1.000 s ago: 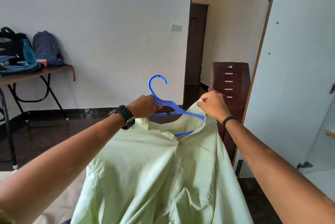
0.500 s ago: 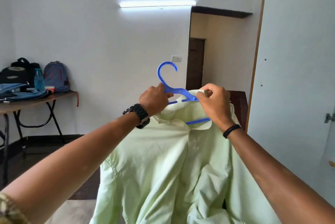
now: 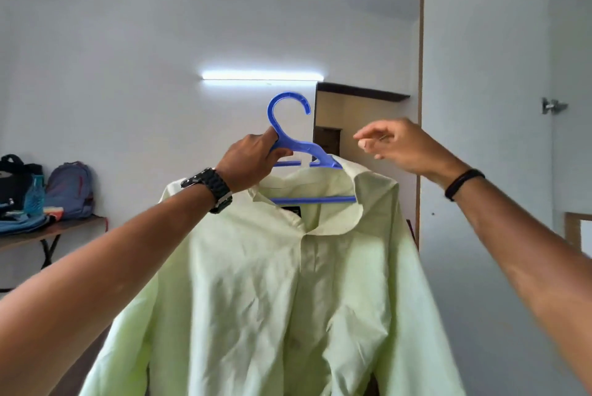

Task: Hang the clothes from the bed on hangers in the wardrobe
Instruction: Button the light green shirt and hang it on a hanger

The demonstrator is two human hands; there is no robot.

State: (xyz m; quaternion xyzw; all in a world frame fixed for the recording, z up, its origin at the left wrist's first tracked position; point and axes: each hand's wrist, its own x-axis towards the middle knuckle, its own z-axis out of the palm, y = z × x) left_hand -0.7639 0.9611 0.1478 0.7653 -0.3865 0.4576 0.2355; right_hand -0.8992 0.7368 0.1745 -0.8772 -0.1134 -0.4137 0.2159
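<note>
Shirt (image 3: 288, 283), pale green and wrinkly, hangs on the blue hanger (image 3: 307, 152), held up high in the middle of the room. Only the left hand (image 3: 253, 161) holds that hanger, with its fingers (image 3: 282, 152) curled tight round the neck just under the hook. The right hand (image 3: 400, 145) is off to the right of the hanger, touching nothing, its fingers loose and a little bent. I think the shirt could slip. Its collar sits well on the right end of the hanger, but the left shoulder is behind the left hand, so I cannot tell if it sits on properly there. If the hanger tips, the cloth may slide off and fall down. One hand on a thin neck can also let the hanger swing or twist while it is carried. The hook could miss the rail, which I cannot see from here. Right of the hanger stands a tall white wardrobe door (image 3: 480, 107) with small metal knobs. Behind the hanger is a white wall with a long bright light (image 3: 262, 75) and a dark doorway. Far left of the hanger is a counter (image 3: 77, 225) with bags, a blue backpack (image 3: 72, 189) and a blue bottle (image 3: 33, 195) on it.
</note>
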